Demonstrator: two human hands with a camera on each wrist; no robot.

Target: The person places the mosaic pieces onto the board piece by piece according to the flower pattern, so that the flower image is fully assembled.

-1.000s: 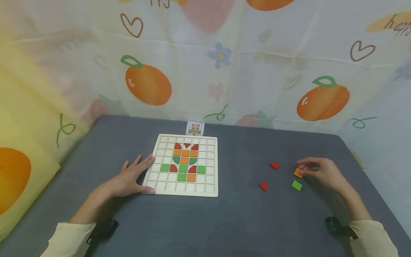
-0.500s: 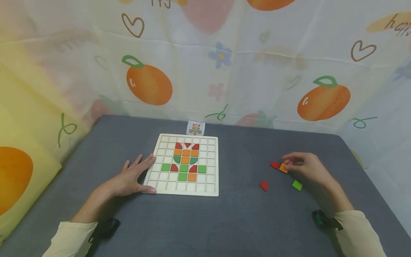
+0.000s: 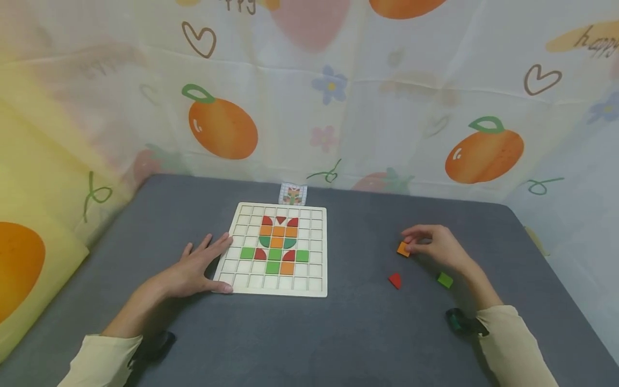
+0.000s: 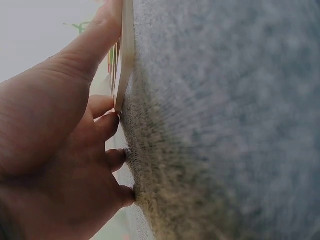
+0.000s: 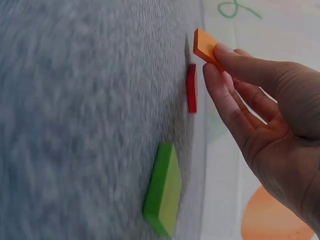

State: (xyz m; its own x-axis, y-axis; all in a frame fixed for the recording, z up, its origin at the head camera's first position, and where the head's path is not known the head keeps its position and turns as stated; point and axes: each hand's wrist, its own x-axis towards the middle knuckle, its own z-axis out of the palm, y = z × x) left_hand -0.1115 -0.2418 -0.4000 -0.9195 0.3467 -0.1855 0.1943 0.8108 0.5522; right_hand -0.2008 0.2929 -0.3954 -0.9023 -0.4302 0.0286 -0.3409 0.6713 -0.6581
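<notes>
My right hand (image 3: 435, 247) pinches an orange square tile (image 3: 403, 249) between thumb and fingertips; the right wrist view shows the tile (image 5: 204, 46) above the tabletop. A red piece (image 3: 395, 280) lies nearer me, and a green square tile (image 3: 445, 280) rests below the right hand. In the right wrist view a red piece (image 5: 192, 89) lies under the held tile. Fingers spread, my left hand (image 3: 188, 271) rests against the left edge of a white grid board (image 3: 309, 285), thumb at its near corner. Red, orange and green tiles form a flower-like pattern on the board.
Behind the board lies a small printed card (image 3: 292, 194) with a similar pattern. The grey tabletop (image 3: 358, 333) reaches back to a fruit-print cloth (image 3: 300, 107) hanging along its far side and down the left.
My right hand has moved left with the orange square tile, passing over the farther red piece, which the head view no longer shows. My left hand stays at the board.
</notes>
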